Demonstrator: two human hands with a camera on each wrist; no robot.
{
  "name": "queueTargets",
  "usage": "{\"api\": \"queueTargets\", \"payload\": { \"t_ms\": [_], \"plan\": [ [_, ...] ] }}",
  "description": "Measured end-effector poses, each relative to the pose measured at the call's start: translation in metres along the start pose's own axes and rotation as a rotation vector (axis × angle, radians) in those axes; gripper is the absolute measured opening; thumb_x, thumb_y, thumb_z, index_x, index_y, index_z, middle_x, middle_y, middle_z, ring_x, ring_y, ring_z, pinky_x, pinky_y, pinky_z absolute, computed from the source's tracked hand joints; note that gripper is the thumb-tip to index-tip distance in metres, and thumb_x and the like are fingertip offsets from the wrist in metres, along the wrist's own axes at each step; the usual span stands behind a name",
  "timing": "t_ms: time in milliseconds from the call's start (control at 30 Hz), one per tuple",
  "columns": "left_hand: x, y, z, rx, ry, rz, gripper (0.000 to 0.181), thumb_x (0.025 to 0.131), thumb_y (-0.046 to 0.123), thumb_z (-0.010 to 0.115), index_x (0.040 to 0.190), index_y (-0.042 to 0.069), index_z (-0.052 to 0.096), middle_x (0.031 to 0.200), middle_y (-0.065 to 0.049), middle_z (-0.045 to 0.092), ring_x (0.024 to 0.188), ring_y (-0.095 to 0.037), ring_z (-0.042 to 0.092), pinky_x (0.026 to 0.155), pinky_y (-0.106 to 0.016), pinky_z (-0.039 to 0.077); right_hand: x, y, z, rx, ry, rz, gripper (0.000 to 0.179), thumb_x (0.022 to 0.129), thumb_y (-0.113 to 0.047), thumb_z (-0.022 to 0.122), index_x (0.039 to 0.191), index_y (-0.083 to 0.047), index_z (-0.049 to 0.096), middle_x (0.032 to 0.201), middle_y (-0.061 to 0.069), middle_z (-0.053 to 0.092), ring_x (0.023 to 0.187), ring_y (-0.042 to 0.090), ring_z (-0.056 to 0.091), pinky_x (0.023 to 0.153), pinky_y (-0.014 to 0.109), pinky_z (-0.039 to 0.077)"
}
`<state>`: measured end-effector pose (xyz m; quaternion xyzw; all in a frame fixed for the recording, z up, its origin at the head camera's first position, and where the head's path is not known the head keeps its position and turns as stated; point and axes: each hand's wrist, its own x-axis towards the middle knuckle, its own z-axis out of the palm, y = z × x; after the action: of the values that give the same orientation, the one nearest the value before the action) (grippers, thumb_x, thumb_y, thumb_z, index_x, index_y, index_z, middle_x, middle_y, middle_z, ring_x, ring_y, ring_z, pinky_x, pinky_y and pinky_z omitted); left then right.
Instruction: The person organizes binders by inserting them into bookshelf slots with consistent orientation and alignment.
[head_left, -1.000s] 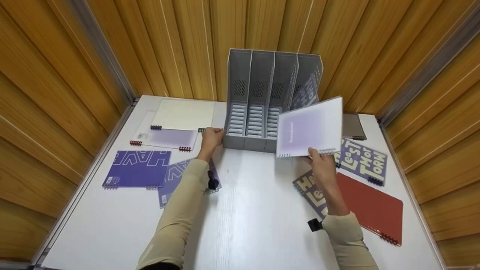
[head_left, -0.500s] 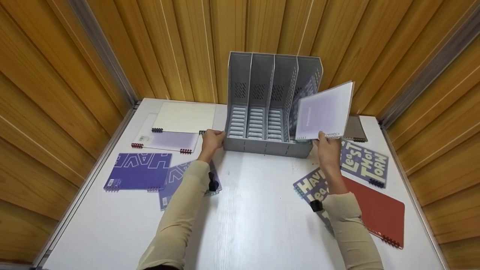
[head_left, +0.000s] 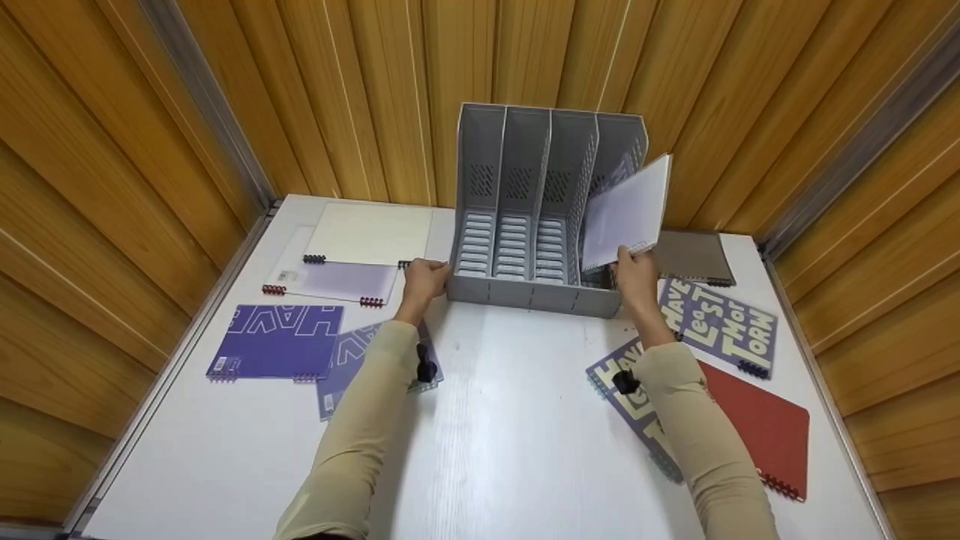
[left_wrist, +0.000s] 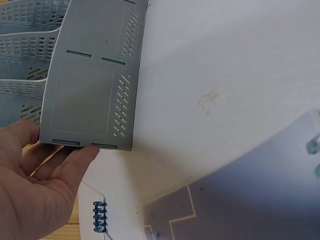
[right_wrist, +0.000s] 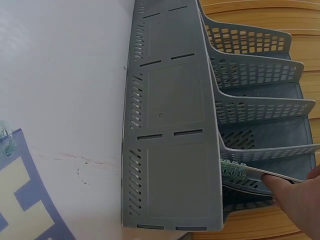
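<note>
A grey file organizer (head_left: 525,291) with upright dividers stands at the back of the white table. My left hand (head_left: 424,282) holds its front left corner, thumb at the rim and fingers against the side wall (left_wrist: 82,100). My right hand (head_left: 636,279) pinches a pale lilac spiral notebook (head_left: 622,214) by its coil edge. That notebook leans tilted in the mouth of the rightmost compartment, its clear coil (right_wrist: 234,170) just behind the front wall in the right wrist view. Behind it, a purple notebook (head_left: 619,171) partly shows inside the same compartment.
Left on the table lie a cream notebook (head_left: 371,232), a translucent lilac one (head_left: 349,281) and two purple ones (head_left: 277,341). To the right are a brown notebook (head_left: 694,255), lettered notebooks (head_left: 724,322) and a red one (head_left: 765,427). Wooden panels (head_left: 375,97) enclose the table.
My right hand has carried the lilac notebook up and back from the organizer's front, then left into the rightmost compartment. My left hand stays at the corner.
</note>
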<state>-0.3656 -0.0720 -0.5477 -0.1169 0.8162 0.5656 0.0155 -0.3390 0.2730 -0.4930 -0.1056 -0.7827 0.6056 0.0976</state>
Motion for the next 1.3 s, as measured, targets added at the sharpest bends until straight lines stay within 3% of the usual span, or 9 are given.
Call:
{"api": "queueTargets", "payload": {
  "t_ms": [67, 133, 267, 500, 700, 833, 1000, 1133, 1300],
  "plan": [
    [0.001, 0.0, 0.0, -0.018, -0.011, -0.011, 0.03, 0.099, 0.014, 0.062, 0.122, -0.004, 0.07, 0.116, -0.02, 0.072, 0.101, -0.027, 0.072, 0.08, -0.029, 0.06, 0.006, 0.003, 0.007, -0.014, -0.007, 0.004, 0.045, 0.109, -0.019, 0.037, 0.148, 0.004, 0.044, 0.138, 0.023, 0.055, 0.108, 0.025, 0.059, 0.093, 0.03, 0.05],
    [0.0, 0.0, -0.001, -0.024, -0.022, -0.015, 0.031, 0.1, 0.014, 0.062, 0.124, -0.005, 0.069, 0.119, -0.021, 0.071, 0.105, -0.028, 0.071, 0.084, -0.031, 0.06, 0.011, 0.007, 0.014, -0.012, -0.022, 0.011, 0.046, 0.109, -0.018, 0.036, 0.15, 0.004, 0.042, 0.145, 0.021, 0.051, 0.12, 0.027, 0.054, 0.099, 0.032, 0.047],
    [-0.001, 0.0, -0.003, -0.039, -0.032, -0.017, 0.032, 0.1, 0.013, 0.062, 0.124, -0.007, 0.068, 0.121, -0.022, 0.07, 0.107, -0.029, 0.07, 0.086, -0.033, 0.059, 0.02, 0.016, 0.03, -0.056, -0.018, -0.007, 0.046, 0.108, -0.017, 0.038, 0.146, 0.007, 0.045, 0.137, 0.025, 0.053, 0.117, 0.029, 0.052, 0.097, 0.035, 0.044],
    [-0.002, -0.001, -0.001, -0.04, -0.056, -0.055, 0.031, 0.1, 0.016, 0.062, 0.122, -0.006, 0.07, 0.123, -0.02, 0.07, 0.1, -0.023, 0.069, 0.088, -0.034, 0.059, 0.031, 0.025, 0.044, -0.049, -0.019, -0.017, 0.048, 0.108, -0.014, 0.038, 0.152, 0.005, 0.039, 0.152, 0.024, 0.046, 0.14, 0.03, 0.043, 0.115, 0.042, 0.037],
    [-0.004, -0.002, -0.001, -0.011, -0.042, -0.05, 0.031, 0.1, 0.017, 0.062, 0.119, -0.005, 0.072, 0.114, -0.016, 0.072, 0.091, -0.017, 0.065, 0.085, -0.032, 0.059, 0.043, 0.02, 0.048, -0.127, -0.029, 0.005, 0.041, 0.108, -0.016, 0.039, 0.136, 0.01, 0.052, 0.127, 0.024, 0.056, 0.112, 0.027, 0.052, 0.096, 0.04, 0.045],
    [-0.005, -0.002, -0.001, -0.011, -0.035, -0.026, 0.029, 0.1, 0.014, 0.061, 0.116, -0.006, 0.073, 0.108, -0.016, 0.073, 0.089, -0.018, 0.064, 0.083, -0.032, 0.059, 0.048, 0.016, 0.049, -0.157, -0.061, 0.01, 0.043, 0.107, -0.013, 0.041, 0.143, 0.01, 0.047, 0.141, 0.026, 0.054, 0.127, 0.03, 0.051, 0.106, 0.042, 0.043],
    [-0.005, 0.0, 0.0, -0.035, -0.038, 0.007, 0.029, 0.099, 0.012, 0.061, 0.118, -0.008, 0.071, 0.115, -0.02, 0.072, 0.1, -0.024, 0.069, 0.085, -0.034, 0.06, 0.048, 0.016, 0.046, -0.147, -0.149, -0.036, 0.052, 0.106, -0.005, 0.043, 0.155, 0.004, 0.031, 0.155, 0.025, 0.04, 0.145, 0.034, 0.036, 0.118, 0.043, 0.033],
    [-0.004, 0.002, -0.001, -0.048, -0.033, 0.013, 0.03, 0.099, 0.011, 0.061, 0.119, -0.008, 0.071, 0.117, -0.021, 0.072, 0.102, -0.025, 0.069, 0.085, -0.034, 0.06, 0.047, 0.016, 0.046, -0.201, -0.151, -0.039, 0.048, 0.105, -0.006, 0.044, 0.152, 0.003, 0.038, 0.15, 0.026, 0.047, 0.141, 0.036, 0.043, 0.116, 0.045, 0.037],
    [-0.002, 0.001, -0.002, -0.023, -0.018, 0.011, 0.028, 0.098, 0.012, 0.062, 0.118, -0.007, 0.071, 0.114, -0.019, 0.073, 0.093, -0.02, 0.068, 0.081, -0.032, 0.061, 0.048, 0.015, 0.047, -0.274, -0.128, 0.003, 0.043, 0.107, -0.013, 0.044, 0.144, 0.007, 0.048, 0.136, 0.027, 0.058, 0.123, 0.035, 0.056, 0.105, 0.046, 0.046]
  ]
}}
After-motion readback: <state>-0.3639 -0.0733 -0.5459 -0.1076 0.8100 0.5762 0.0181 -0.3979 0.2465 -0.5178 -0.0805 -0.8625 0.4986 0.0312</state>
